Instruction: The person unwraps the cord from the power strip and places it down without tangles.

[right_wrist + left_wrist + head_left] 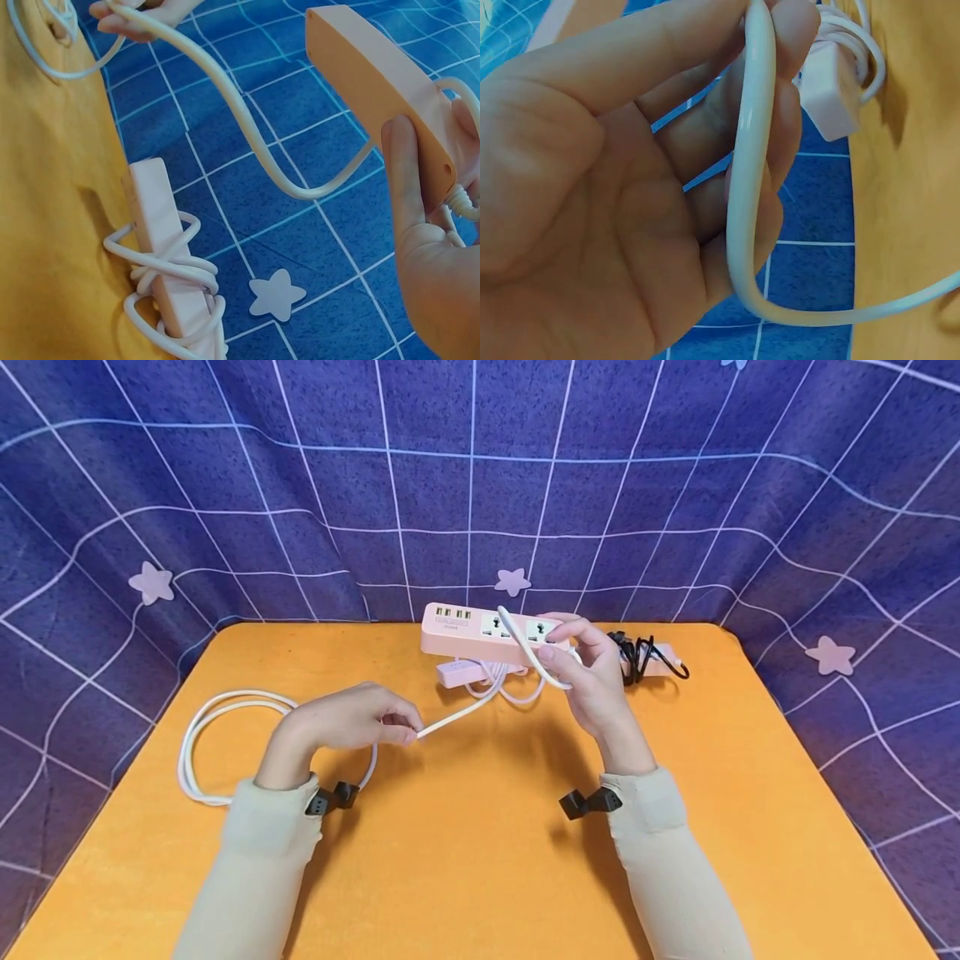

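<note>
My right hand (592,685) grips the right end of a pink power strip (450,642), held up off the table with its sockets and USB ports facing me. A loop of the strip's white cord (522,642) crosses over its front near the right-hand sockets. Between thumb and fingers, my left hand (352,718) pinches that cord lower down on the left. In the left wrist view the cord (751,135) runs along the fingers and bends away below. From behind, the right wrist view shows the strip's plain back (375,82) with my thumb or finger against it.
Behind the held strip lies a paler power strip (156,202) wrapped in its own white cord. At the back right sits a pink block (660,662) with a black cable (637,658) around it. Slack white cord (187,752) coils on the orange table (465,860). A blue curtain (435,493) hangs behind.
</note>
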Available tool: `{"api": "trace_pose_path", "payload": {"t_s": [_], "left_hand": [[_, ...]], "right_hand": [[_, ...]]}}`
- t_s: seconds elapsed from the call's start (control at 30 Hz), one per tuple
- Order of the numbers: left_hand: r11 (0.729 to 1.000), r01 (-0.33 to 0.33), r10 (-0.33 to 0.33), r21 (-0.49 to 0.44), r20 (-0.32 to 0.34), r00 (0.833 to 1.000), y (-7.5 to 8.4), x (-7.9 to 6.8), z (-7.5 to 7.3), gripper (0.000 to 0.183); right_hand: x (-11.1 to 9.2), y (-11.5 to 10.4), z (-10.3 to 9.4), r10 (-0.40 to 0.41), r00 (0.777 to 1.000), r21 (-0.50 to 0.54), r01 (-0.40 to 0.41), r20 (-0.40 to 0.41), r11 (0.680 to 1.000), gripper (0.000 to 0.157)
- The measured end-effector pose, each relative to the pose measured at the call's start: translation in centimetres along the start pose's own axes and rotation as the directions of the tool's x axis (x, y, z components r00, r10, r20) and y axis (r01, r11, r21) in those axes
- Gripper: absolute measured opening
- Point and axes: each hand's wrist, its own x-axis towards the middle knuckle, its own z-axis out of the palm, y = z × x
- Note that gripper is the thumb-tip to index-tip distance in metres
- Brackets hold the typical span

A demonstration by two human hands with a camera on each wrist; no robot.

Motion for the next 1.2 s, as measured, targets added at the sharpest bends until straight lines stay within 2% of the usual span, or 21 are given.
{"api": "trace_pose_path", "payload": {"t_s": [0.27,0.4,0.5,0.7,0.87,1.0,1.1,1.2], "left_hand": [[0.999,0.04,-0.04,-0.01,-0.035,0.999,-1.1,0.6,0.0,0.011],[0.998,0.061,-0.063,-0.014,-0.093,0.994,-1.7,0.9,0.1,0.01],[0.997,0.071,-0.07,0.001,-0.164,0.984,-2.1,1.0,0.2,0.009],[0.993,0.112,-0.094,0.039,-0.317,0.944,-2.7,1.4,0.2,0.009],[0.987,0.146,-0.11,0.061,-0.399,0.91,-2.8,1.6,0.0,0.01],[0.987,0.145,-0.097,0.07,-0.458,0.884,-2.7,1.7,-0.1,0.012],[0.986,0.141,-0.079,0.085,-0.507,0.858,-2.8,1.7,-0.1,0.013],[0.984,0.152,-0.077,0.089,-0.559,0.826,-2.9,1.8,-0.2,0.014]], "right_hand": [[-0.1,-0.1,0.0,0.014,1.0,0.017,-0.014,0.023,1.0,0.025],[-0.2,-0.2,0.1,0.022,0.999,0.022,-0.023,0.029,0.999,0.025],[-0.2,-0.2,0.1,0.019,0.999,0.022,-0.02,0.034,1.0,0.026],[-0.2,-0.2,0.1,0.023,0.998,0.031,-0.024,0.053,0.999,0.026],[-0.2,-0.1,0.0,0.026,0.997,0.051,-0.03,0.079,0.998,0.028],[-0.3,-0.1,0.1,0.023,0.995,0.066,-0.029,0.093,0.997,0.028],[-0.3,-0.1,0.1,0.028,0.994,0.076,-0.036,0.104,0.996,0.027],[-0.4,-0.2,0.2,0.04,0.992,0.078,-0.049,0.12,0.996,0.028]]}}
